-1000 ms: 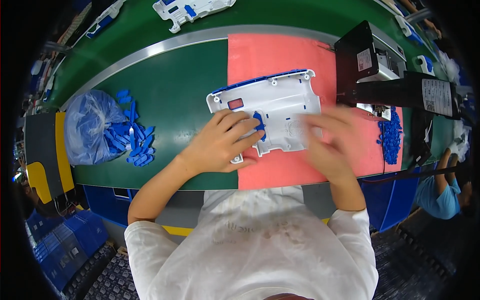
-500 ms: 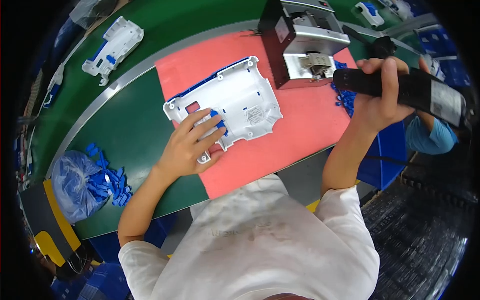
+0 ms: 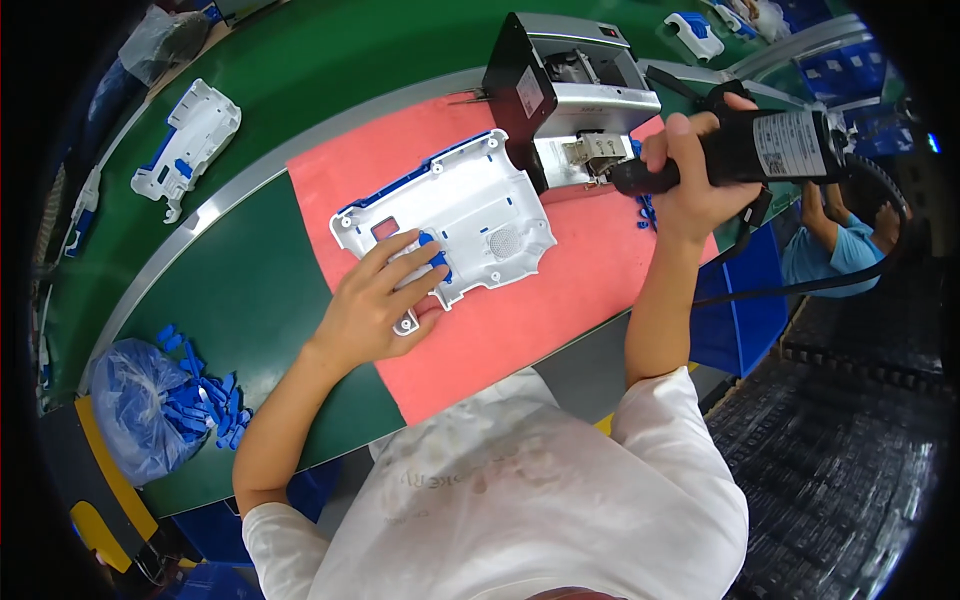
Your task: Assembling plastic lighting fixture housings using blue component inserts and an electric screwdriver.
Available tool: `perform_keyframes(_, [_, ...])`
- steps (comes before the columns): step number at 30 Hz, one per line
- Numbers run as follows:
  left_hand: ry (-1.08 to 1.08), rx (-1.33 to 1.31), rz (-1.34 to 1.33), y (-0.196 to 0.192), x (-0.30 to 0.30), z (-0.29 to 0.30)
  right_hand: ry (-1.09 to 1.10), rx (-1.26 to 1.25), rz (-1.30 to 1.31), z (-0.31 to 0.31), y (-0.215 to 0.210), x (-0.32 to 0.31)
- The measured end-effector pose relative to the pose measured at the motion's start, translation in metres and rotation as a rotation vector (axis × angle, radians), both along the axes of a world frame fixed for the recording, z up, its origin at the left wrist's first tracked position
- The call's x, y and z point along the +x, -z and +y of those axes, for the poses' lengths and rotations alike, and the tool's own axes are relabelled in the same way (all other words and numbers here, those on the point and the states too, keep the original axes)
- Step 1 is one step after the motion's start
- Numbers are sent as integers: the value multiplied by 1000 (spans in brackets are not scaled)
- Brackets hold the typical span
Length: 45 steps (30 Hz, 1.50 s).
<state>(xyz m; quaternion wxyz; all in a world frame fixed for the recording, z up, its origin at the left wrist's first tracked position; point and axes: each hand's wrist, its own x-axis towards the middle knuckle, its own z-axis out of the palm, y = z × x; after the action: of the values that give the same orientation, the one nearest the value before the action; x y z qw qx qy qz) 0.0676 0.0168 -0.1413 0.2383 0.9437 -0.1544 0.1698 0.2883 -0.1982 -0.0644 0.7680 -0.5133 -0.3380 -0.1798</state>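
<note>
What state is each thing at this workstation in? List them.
White plastic shell with blue edge: hollow side up, touched by left hand.
Small blue plastic piece: lying in shell.
Black cylindrical tool: held in right hand.
Clear plastic bag: crumpled, beside loose blue pieces.
Black-and-silver boxy machine: upright, power unclear.
Pink rectangular mat: flat.

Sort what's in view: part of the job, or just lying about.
In the job, seemingly: white housing and blue insert at the left hand; black handheld tool in the right hand; pink mat beneath.

Lying about, seemingly: second white housing; smaller white-and-blue part.
</note>
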Motion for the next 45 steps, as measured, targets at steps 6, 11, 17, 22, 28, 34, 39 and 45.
perform_keyframes(6, [-16,-26,-22,5,-7,3,-164,107,52,17,-19,-52])
perform_keyframes(11, [5,-68,-35,5,-7,4,-237,-165,-38,76,-7,-89])
perform_keyframes(17, [-16,-107,-70,11,-6,0,-285,-198,-77,107,19,-90])
perform_keyframes(22, [-21,-134,-83,11,-7,1,-293,-200,-34,112,17,-94])
perform_keyframes(28, [-21,-117,-60,12,-6,1,-276,-202,-43,114,19,-93])
perform_keyframes(34, [-20,-143,-78,13,-6,0,-305,-229,-68,114,21,-92])
perform_keyframes(39, [-30,-87,-28,11,-6,-1,-281,-325,-82,117,22,-93])
perform_keyframes(45, [-34,-89,-15,9,-7,-1,-238,-359,-171,116,27,-91])
